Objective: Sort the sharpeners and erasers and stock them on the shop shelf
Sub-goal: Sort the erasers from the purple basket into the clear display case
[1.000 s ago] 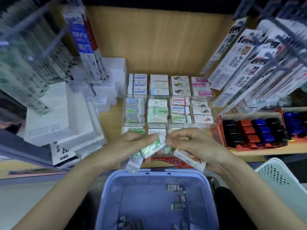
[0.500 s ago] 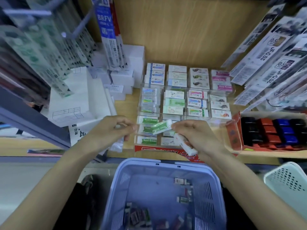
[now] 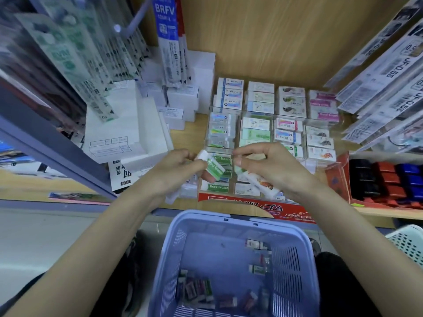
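Observation:
My left hand (image 3: 176,170) grips a white eraser with a green "Hard Eraser" sleeve (image 3: 211,167), held just over the front-left compartment of the clear eraser display (image 3: 270,124) on the wooden shelf. My right hand (image 3: 263,165) holds a white eraser with an orange print (image 3: 261,183) under its fingers, thumb and forefinger pinched close to the green one. More green-sleeved erasers (image 3: 218,187) lie in the compartment below. A blue basket (image 3: 183,248) in front of me holds several loose erasers and sharpeners (image 3: 196,290).
A red tray of black, red and blue sharpeners (image 3: 386,179) stands at the right. White boxes (image 3: 128,126) are stacked at the left. Hanging refill packs (image 3: 389,72) crowd both upper corners. A white perforated basket (image 3: 409,243) sits at the lower right.
The green-sleeved eraser has passed from between both hands into my left hand, which now holds it over the front-left compartment. The view has moved closer to the shelf.

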{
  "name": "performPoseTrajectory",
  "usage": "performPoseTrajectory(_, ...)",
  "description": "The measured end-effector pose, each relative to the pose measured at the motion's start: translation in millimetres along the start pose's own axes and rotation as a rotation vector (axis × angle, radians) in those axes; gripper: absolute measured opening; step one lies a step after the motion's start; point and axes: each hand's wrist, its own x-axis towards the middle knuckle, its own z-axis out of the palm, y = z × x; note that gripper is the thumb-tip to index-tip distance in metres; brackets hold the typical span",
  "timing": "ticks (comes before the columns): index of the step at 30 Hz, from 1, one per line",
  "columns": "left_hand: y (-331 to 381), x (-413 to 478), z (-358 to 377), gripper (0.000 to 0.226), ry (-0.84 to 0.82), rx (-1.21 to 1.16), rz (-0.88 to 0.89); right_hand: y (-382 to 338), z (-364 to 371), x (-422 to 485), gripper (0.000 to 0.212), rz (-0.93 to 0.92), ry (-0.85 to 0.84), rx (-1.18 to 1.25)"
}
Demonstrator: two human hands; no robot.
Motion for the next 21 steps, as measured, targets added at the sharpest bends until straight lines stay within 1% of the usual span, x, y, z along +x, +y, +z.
performPoseTrajectory(3,-1.6,2.9,3.2,0.012,-0.016,-0.183,-0.11,4.6,2.1,-8.4,0.028,-0.03,-0.059,-0.212)
performPoseTrajectory(5,0.7,1.6,7.2,0.012,-0.037,-0.321,-0.184,6.9,12.0,-12.1,0.03,-0.092,-0.022,-0.36)
performPoseTrajectory(7,1.0,-0.2,11.1,0.015,-0.051,-0.386,-0.219,8.3,22.2,-14.3,0.029,-0.181,0.056,-0.479)
performPoseTrajectory(8,-0.5,-0.5,11.9,0.017,-0.046,-0.37,-0.216,9.1,24.8,-15.0,0.029,-0.22,0.084,-0.523)
performPoseTrajectory(10,-2.7,-4.1,8.5,0.022,-0.018,-0.177,-0.169,10.8,26.2,-16.2,0.031,-0.268,0.093,-0.611)
performPoseTrajectory(12,-4.4,-8.0,-0.8,0.024,0.017,-0.008,-0.134,13.6,24.3,-15.4,0.034,-0.259,0.054,-0.703)
performPoseTrajectory(15,-7.5,-7.7,-16.0,0.019,0.082,-0.018,-0.127,15.1,23.5,-12.6,0.032,-0.229,-0.015,-0.802)
performPoseTrajectory(17,-9.7,-5.7,-18.9,0.017,0.082,-0.064,-0.115,14.6,24.9,-9.7,0.037,-0.21,-0.055,-0.788)
performPoseTrajectory(19,-11.7,-5.4,-16.8,0.013,0.052,-0.113,-0.116,16.4,24.4,-8.2,0.049,-0.168,-0.082,-0.764)
performPoseTrajectory(21,-13.1,-5.4,-15.4,0.015,0.031,-0.111,-0.113,20.6,20.5,-9.5,0.05,-0.125,-0.051,-0.709)
